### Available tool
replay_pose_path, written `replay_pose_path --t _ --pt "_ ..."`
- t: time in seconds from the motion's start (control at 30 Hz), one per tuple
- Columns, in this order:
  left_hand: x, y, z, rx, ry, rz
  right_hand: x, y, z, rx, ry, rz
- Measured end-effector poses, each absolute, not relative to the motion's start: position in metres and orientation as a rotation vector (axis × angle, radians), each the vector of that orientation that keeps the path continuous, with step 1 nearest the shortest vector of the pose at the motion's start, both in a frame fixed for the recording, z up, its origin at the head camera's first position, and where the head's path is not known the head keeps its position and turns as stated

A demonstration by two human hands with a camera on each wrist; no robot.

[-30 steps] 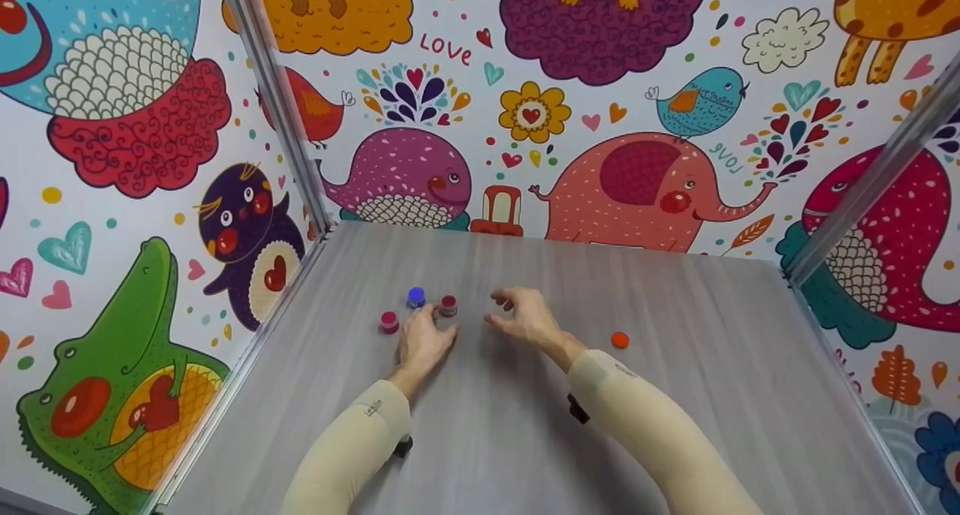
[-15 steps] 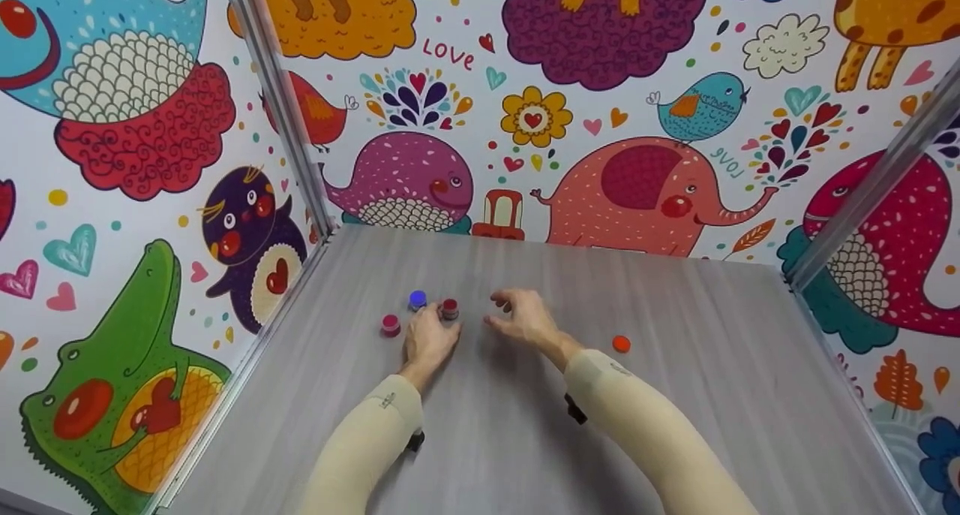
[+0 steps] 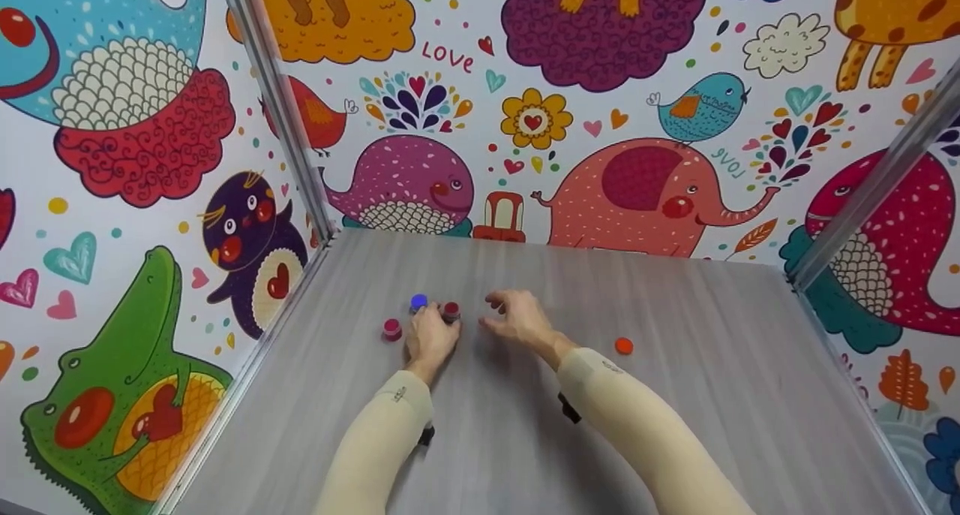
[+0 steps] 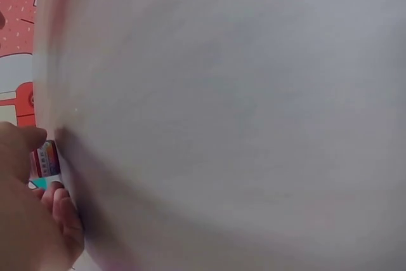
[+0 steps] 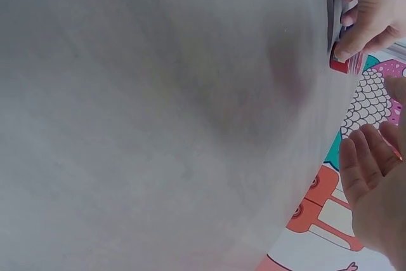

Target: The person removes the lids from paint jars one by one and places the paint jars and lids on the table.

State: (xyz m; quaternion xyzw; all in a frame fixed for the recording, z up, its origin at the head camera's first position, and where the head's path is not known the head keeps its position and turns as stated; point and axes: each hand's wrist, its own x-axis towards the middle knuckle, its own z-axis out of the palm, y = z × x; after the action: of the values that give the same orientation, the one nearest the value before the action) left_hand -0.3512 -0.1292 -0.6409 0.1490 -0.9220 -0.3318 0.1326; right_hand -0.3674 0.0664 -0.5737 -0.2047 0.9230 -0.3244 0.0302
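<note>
The left hand point(image 3: 433, 336) pinches a small jar with a dark red lid point(image 3: 451, 311) between thumb and fingers. In the left wrist view the jar's printed label point(image 4: 47, 158) shows between them; the right wrist view shows the thumb against the jar point(image 5: 340, 59). Just beyond that hand is a blue-lidded jar point(image 3: 418, 302), and a crimson-lidded jar point(image 3: 392, 329) stands to its left. The right hand point(image 3: 523, 320), fingers loosely bent and palm facing left, is held to the right of the dark red jar and touches nothing.
An orange-red disc-like piece point(image 3: 624, 346) lies on the grey table point(image 3: 705, 395), right of the right hand. Walls printed with cartoon animals point(image 3: 630, 192) border the table at the back and sides, with metal posts point(image 3: 289, 109) at the corners.
The left hand has shifted slightly right and closed in around the dark red jar. The right hand has barely moved. The head view has tilted a little.
</note>
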Motion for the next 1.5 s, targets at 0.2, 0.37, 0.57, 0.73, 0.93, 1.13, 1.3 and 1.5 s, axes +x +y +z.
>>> replay_pose_path --t 0.2,0.37,0.57,0.73,0.93,1.13,1.3,1.5 --pt "-0.3529 -0.1292 -0.6437 0.43 -2.722 -0.87 -0.3671 0.0634 -0.5765 -0.668 2.839 -0.986" --pt "-0.3547 -0.1304 -0.6445 0.421 -2.724 -0.881 -0.367 0.0633 -0.5762 -0.675 2.844 -0.983" --pt "-0.3571 -0.1314 -0.646 0.403 -2.706 -0.892 -0.3669 0.0641 -0.5768 -0.683 2.835 -0.991" --pt "-0.3593 -0.1315 -0.6477 0.4 -2.707 -0.896 -0.3673 0.0643 -0.5781 -0.697 2.862 -0.953" --pt "-0.3586 -0.1315 -0.6469 0.39 -2.715 -0.913 -0.3672 0.064 -0.5794 -0.696 2.853 -0.929" --pt "-0.3585 -0.1328 -0.6462 0.379 -2.724 -0.905 -0.3674 0.0634 -0.5802 -0.699 2.84 -0.947" --pt "-0.3573 -0.1327 -0.6464 0.378 -2.738 -0.898 -0.3655 0.0633 -0.5802 -0.689 2.829 -0.949" --pt "-0.3568 -0.1335 -0.6428 0.37 -2.758 -0.889 -0.3645 0.063 -0.5764 -0.689 2.825 -0.962"
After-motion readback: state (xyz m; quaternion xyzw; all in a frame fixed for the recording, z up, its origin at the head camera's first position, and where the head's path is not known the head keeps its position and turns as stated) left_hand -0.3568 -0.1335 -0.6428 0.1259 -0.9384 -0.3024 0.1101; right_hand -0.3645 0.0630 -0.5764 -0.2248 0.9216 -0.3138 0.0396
